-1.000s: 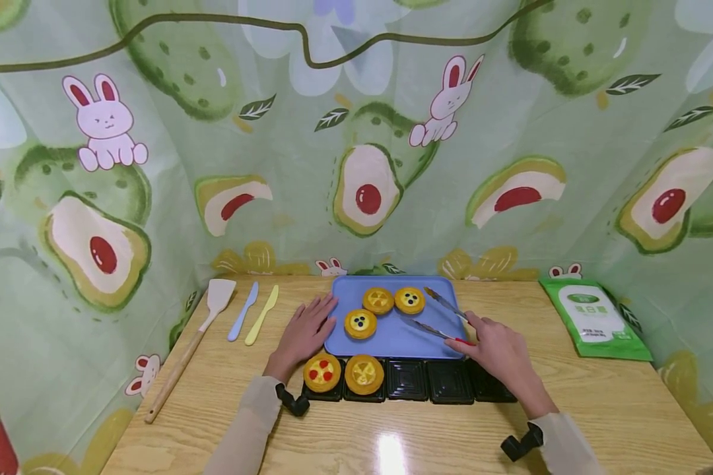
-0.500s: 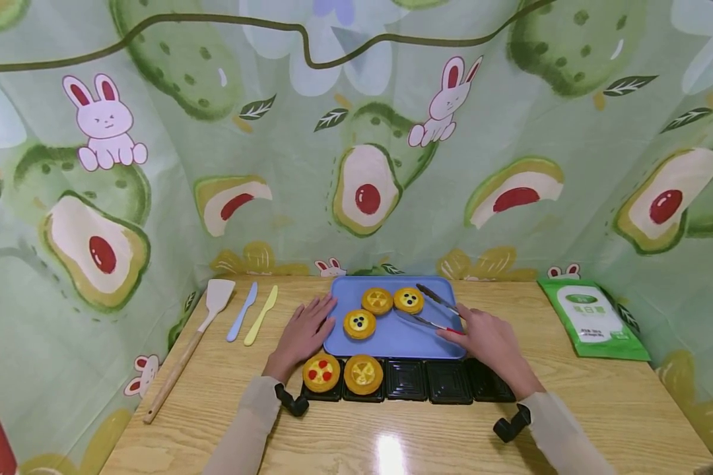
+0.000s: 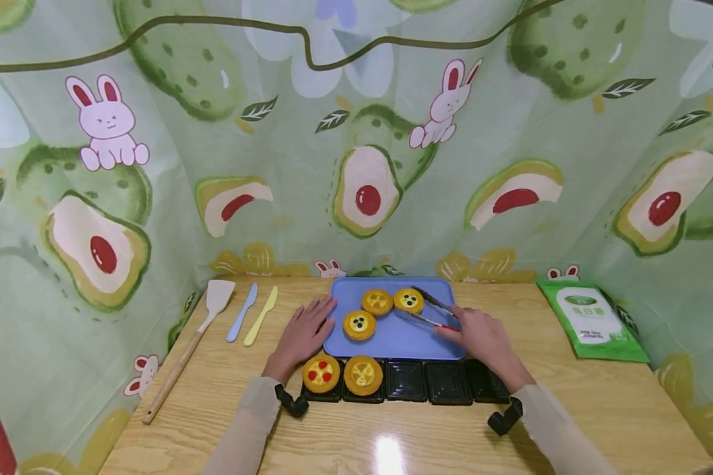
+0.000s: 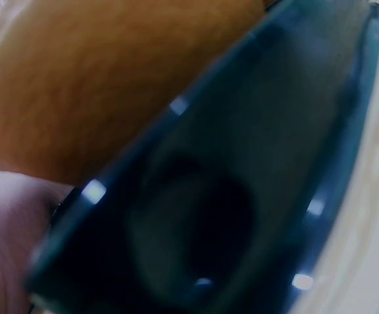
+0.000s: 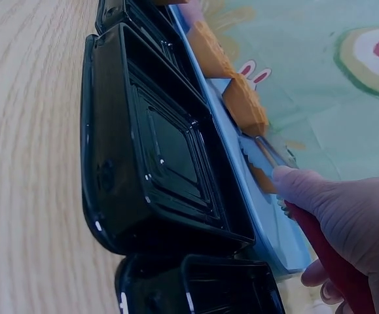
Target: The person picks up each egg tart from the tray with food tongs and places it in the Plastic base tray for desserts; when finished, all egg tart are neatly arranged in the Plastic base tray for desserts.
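My right hand (image 3: 484,336) grips a pair of metal tongs (image 3: 434,301) with red handles. The tongs' tips reach on either side of an egg tart (image 3: 408,301) topped with blueberries, at the back of a blue tray (image 3: 392,344). To its left are a tart with orange wedges (image 3: 377,302) and another blueberry tart (image 3: 359,325). My left hand (image 3: 304,333) lies with fingers extended at the tray's left edge. In the right wrist view, my thumb presses on the red handle (image 5: 326,258).
In front of the tray, a row of black square containers (image 3: 407,380) holds a red-topped tart (image 3: 321,373) and an orange-wedge tart (image 3: 364,375). At left lie a spatula (image 3: 199,333), a blue knife (image 3: 242,313) and a yellow knife (image 3: 261,316). A green packet (image 3: 593,320) lies right.
My right hand has moved slightly left, bringing the tongs' tips around the back right blueberry tart. My left hand stays at the tray's edge.
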Demonstrator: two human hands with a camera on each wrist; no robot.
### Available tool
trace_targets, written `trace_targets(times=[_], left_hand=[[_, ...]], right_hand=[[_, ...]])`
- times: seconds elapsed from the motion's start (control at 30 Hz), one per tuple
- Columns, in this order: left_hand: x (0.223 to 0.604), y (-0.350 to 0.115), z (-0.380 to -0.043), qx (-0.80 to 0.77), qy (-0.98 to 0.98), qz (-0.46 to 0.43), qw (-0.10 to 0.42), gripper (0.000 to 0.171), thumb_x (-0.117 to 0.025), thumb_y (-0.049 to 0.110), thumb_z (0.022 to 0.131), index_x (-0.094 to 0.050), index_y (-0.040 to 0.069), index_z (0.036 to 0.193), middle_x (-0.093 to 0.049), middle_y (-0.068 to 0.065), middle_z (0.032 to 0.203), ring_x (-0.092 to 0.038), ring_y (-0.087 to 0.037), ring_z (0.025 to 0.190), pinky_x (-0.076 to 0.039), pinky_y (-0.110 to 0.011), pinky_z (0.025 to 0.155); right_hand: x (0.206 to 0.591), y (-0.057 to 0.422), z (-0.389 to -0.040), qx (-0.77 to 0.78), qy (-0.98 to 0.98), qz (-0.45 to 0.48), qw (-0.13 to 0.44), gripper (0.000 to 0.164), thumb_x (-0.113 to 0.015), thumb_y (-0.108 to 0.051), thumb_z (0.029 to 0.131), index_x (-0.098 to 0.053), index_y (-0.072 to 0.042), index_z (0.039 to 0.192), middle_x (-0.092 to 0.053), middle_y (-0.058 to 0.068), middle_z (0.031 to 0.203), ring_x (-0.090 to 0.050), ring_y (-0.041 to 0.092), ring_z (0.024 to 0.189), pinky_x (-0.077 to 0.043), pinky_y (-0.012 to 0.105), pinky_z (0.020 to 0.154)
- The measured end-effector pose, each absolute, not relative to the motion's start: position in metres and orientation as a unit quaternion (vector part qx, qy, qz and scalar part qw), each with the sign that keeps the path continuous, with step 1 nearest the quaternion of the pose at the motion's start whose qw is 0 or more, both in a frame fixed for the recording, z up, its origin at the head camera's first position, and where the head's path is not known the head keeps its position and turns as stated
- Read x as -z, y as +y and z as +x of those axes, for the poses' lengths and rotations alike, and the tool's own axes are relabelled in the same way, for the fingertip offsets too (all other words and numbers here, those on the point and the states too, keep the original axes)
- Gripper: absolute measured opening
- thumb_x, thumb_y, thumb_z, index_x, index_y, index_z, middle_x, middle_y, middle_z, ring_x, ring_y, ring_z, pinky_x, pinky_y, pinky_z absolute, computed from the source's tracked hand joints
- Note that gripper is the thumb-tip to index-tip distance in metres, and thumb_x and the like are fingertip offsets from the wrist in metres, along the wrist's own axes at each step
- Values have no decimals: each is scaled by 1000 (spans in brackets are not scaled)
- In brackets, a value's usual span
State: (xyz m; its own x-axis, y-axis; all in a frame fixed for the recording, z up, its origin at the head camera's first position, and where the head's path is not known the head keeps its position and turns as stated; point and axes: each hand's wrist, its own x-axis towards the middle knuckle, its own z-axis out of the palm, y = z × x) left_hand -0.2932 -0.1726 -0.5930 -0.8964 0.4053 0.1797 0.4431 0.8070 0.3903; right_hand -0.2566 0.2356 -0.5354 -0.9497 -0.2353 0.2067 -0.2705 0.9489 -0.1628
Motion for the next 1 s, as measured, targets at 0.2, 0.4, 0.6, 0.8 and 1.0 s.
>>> trace_targets(times=[0.2, 0.4, 0.6, 0.8, 1.0], left_hand=[[592, -171, -294, 221, -949, -221, 45, 59, -39, 45, 112, -31, 24, 166, -26, 4, 171, -23, -31, 159, -14, -58, 127], [593, -171, -295, 219, -949, -222, 43, 58, -39, 45, 112, -31, 24, 166, -25, 4, 172, -22, -30, 159, -13, -58, 127], [592, -172, -294, 218, -949, -222, 43, 58, -39, 45, 113, -30, 24, 166, -25, 4, 172, -22, -30, 159, -13, -58, 127], [594, -171, -294, 221, -948, -222, 44, 59, -38, 45, 112, -32, 23, 166, -26, 3, 172, -22, -30, 159, -13, -58, 127], [596, -172, -294, 220, -949, -221, 49, 59, -39, 46, 112, -32, 23, 166, -27, 3, 171, -23, -30, 159, -13, -59, 127]], right_hand=[[533, 236, -260, -104, -982, 134, 85, 52, -78, -59, 87, -61, -10, 93, -34, -2, 62, -38, 15, 50, -21, 29, 46], [533, 237, -259, -101, -982, 136, 78, 51, -77, -59, 88, -58, -12, 90, -33, -3, 63, -38, 15, 50, -22, 29, 46], [533, 237, -258, -96, -983, 137, 81, 49, -78, -57, 88, -59, -12, 91, -32, -2, 63, -38, 15, 50, -22, 29, 47], [532, 238, -257, -103, -981, 142, 83, 48, -78, -56, 88, -56, -12, 87, -31, -2, 64, -38, 15, 50, -21, 29, 47], [531, 240, -254, -114, -979, 144, 85, 49, -79, -54, 88, -51, -15, 81, -32, -2, 63, -38, 15, 51, -21, 29, 48]])
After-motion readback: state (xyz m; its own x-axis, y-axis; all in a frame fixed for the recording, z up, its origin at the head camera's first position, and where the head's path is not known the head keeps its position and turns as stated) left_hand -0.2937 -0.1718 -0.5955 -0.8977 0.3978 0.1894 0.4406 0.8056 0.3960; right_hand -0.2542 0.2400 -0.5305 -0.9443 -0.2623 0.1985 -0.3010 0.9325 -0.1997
